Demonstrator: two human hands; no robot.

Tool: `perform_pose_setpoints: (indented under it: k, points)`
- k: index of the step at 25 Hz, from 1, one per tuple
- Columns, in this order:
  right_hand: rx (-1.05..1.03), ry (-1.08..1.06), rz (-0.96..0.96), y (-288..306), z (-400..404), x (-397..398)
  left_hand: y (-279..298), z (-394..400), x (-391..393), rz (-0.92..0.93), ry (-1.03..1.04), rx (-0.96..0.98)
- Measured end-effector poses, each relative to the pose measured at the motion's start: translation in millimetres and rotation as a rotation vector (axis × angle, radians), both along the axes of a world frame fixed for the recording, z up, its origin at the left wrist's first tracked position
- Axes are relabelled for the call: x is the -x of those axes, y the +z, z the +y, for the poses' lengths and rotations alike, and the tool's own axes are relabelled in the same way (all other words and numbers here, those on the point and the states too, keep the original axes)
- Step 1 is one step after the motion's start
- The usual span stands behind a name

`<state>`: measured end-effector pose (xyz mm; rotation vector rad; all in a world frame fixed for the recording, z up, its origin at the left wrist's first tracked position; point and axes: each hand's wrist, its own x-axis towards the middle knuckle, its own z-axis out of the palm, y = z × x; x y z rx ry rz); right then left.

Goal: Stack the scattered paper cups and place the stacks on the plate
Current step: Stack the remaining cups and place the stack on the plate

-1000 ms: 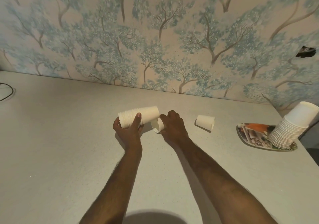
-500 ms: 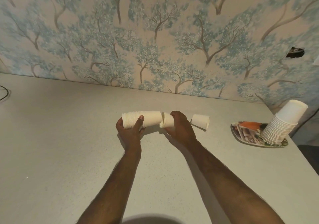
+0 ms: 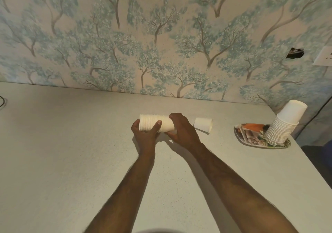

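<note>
A stack of white paper cups (image 3: pixel 156 125) lies sideways just above the table at its middle. My left hand (image 3: pixel 145 134) grips the rim end of this stack, thumb over the front. My right hand (image 3: pixel 182 130) wraps the closed end of the same stack and hides it. One loose white cup (image 3: pixel 203 124) lies on its side just right of my right hand. At the far right a patterned plate (image 3: pixel 248 136) carries a tall leaning stack of upside-down white cups (image 3: pixel 283 124).
The grey table (image 3: pixel 71 143) runs back to a wall papered with blue trees. A dark cable (image 3: pixel 2 101) shows at the left edge. The table's right edge falls away past the plate, and a wall socket (image 3: pixel 324 56) sits above it.
My right hand pushed a single cup onto the closed end of the held stack and now covers that end. The loose cup and the plate stack have not moved.
</note>
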<state>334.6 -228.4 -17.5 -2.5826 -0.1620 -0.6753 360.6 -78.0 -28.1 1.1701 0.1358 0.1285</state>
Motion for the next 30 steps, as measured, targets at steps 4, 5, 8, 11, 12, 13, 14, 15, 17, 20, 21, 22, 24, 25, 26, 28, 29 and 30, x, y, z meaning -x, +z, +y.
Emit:
perform_pose_setpoints:
  k: [4,5,8,11,12,13,14,15,17,20,21,22,24,25,26,28,29,30]
  points:
    - [-0.005,-0.034,0.002,2.7,-3.8,6.2,0.0,-13.5,6.0,0.034,-0.011,0.046]
    - [-0.009,-0.037,0.001,3.3,-5.0,7.1,-0.6,-17.7,8.3,0.04,-0.005,0.046]
    - [-0.023,-0.021,0.005,5.0,-7.2,9.7,-3.4,-28.0,13.6,0.037,0.041,-0.007]
    - [-0.006,0.001,0.069,5.5,-19.0,12.4,-4.3,-31.2,12.3,0.025,0.067,-0.001]
    - [-0.013,-0.007,0.103,4.8,-26.9,13.4,-4.1,-30.2,10.6,0.022,0.075,0.01]
    - [-0.014,-0.03,0.131,3.8,-36.3,13.8,-4.0,-28.8,8.9,0.02,0.08,0.026]
    - [0.002,-0.069,0.152,2.1,-46.9,14.0,-3.8,-27.3,7.8,0.017,0.082,0.051]
    - [0.045,-0.125,0.169,0.1,-58.7,13.7,-3.5,-26.1,7.1,0.014,0.08,0.079]
    - [0.203,-0.28,0.215,-7.1,-77.6,12.6,-3.1,-24.0,7.0,0.013,0.078,0.108]
    - [0.369,-0.383,0.316,-13.4,-90.2,12.1,-2.0,-21.8,7.2,0.021,0.083,0.11]
    - [0.4,-0.39,0.334,-15.2,-91.4,11.7,-1.4,-21.1,7.1,0.022,0.086,0.113]
    - [0.427,-0.402,0.343,-16.3,-91.4,12.1,-1.1,-20.4,7.1,0.021,0.087,0.119]
    - [0.443,-0.442,0.368,-14.8,-90.5,12.6,0.1,-18.8,7.6,0.015,0.08,0.15]
    - [0.43,-0.47,0.379,-14.1,-90.0,11.6,1.0,-17.5,8.2,0.015,0.081,0.162]
    - [0.415,-0.506,0.381,-14.2,-89.6,10.8,1.8,-16.2,9.0,0.017,0.083,0.168]
    - [0.389,-0.569,0.377,-14.0,-89.6,12.4,3.1,-15.2,10.9,0.021,0.088,0.165]
    - [0.385,-0.586,0.378,-13.9,-90.5,13.0,4.0,-14.3,11.4,0.022,0.092,0.16]
    - [0.405,-0.594,0.375,-12.9,-92.5,13.5,5.1,-13.5,11.9,0.023,0.094,0.161]
